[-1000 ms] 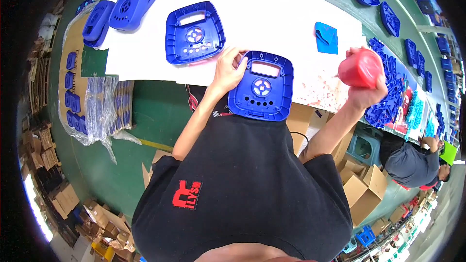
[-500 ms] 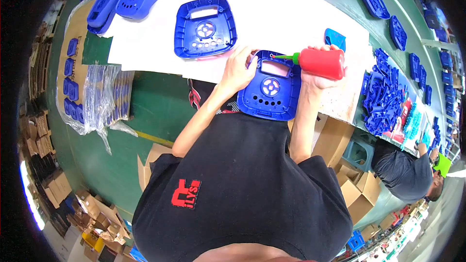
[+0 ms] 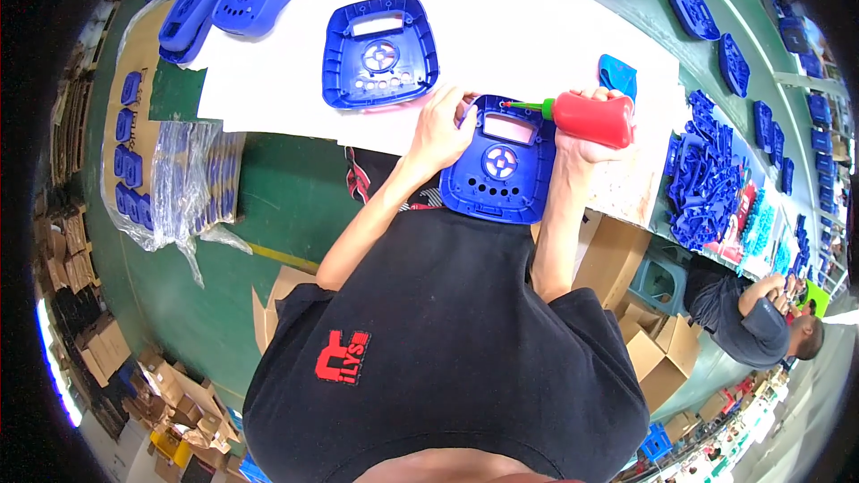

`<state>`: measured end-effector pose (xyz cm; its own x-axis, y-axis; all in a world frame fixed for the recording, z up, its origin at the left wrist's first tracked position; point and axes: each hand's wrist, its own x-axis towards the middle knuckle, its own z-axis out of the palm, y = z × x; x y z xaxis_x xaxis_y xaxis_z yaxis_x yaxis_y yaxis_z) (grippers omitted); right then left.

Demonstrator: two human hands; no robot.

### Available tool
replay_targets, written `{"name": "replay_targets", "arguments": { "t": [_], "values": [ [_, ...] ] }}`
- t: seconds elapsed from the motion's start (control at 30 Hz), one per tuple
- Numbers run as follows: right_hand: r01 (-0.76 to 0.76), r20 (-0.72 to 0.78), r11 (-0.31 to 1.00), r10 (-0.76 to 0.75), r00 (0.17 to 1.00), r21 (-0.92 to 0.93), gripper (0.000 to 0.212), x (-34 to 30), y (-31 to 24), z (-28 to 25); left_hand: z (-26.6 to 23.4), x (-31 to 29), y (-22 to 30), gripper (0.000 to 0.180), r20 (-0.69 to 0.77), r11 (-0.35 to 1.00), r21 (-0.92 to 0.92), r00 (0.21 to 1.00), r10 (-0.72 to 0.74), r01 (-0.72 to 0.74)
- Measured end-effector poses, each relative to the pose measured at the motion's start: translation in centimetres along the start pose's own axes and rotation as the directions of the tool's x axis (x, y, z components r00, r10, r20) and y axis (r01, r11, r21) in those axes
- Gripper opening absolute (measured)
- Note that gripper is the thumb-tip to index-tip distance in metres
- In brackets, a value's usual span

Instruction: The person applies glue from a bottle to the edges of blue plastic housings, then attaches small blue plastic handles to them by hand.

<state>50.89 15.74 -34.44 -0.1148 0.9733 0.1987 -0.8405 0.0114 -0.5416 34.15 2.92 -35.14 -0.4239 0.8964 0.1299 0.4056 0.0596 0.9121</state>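
My left hand (image 3: 441, 130) grips the upper left edge of a blue plastic housing (image 3: 530, 165), its fingers closed on the rim. The housing lies inner side up against the front of the table, its lower edge close to my black shirt. A red squeeze bottle (image 3: 593, 121) lies on its side in my right hand (image 3: 582, 150), which is wrapped round it from below. The bottle's green nozzle (image 3: 530, 106) points left, and its thin tip sits at a small post near the housing's top edge. Whether the tip touches the post I cannot tell.
A similar housing (image 3: 413, 45) lies on the white table sheet (image 3: 501, 9), with blue shells (image 3: 259, 0) beyond it at left. To the right are a teal piece (image 3: 617, 74), a heap of blue parts (image 3: 707, 179) and a person (image 3: 752, 326). Open cartons (image 3: 667, 358) stand below.
My hands, the bottle and the housing stay nearly in place. The person at the right has shifted, with an arm now bent and the hands closer together.
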Motion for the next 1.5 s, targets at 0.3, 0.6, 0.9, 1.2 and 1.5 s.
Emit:
{"name": "replay_targets", "arguments": {
  "t": [0.3, 0.6, 0.9, 1.2, 1.5],
  "values": [
    [-0.088, -0.079, 0.995, 0.091, 0.993, 0.038, 0.078, -0.6, 0.7, 0.0, 0.2, -0.2, -0.2, 0.019, 0.011, 0.999, -0.018, 0.999, -0.034, 0.034],
    [0.097, 0.008, 0.979, -0.098, 0.995, -0.180, 0.098, -0.6, -2.5, -0.1, 0.4, -0.1, -1.0, 0.018, -0.042, 0.997, 0.034, 0.997, 0.070, -0.069],
    [0.055, -0.148, 0.986, -0.078, 0.986, -0.156, 0.088, -0.9, -2.0, 0.0, 0.3, 0.0, -0.2, 0.018, 0.004, 0.999, -0.023, 1.000, -0.028, 0.028],
    [0.072, -0.205, 0.971, -0.121, 0.971, -0.228, 0.070, -1.6, -2.9, 1.9, 0.5, -0.1, -1.1, 0.019, -0.039, 0.997, 0.019, 0.996, 0.074, -0.074],
    [0.082, -0.286, 0.997, -0.075, 0.955, 0.014, 0.059, -1.0, -2.1, -3.1, 1.0, 0.0, -1.6, 0.018, -0.047, 1.000, 0.024, 0.999, -0.013, 0.014]
  ]
}}
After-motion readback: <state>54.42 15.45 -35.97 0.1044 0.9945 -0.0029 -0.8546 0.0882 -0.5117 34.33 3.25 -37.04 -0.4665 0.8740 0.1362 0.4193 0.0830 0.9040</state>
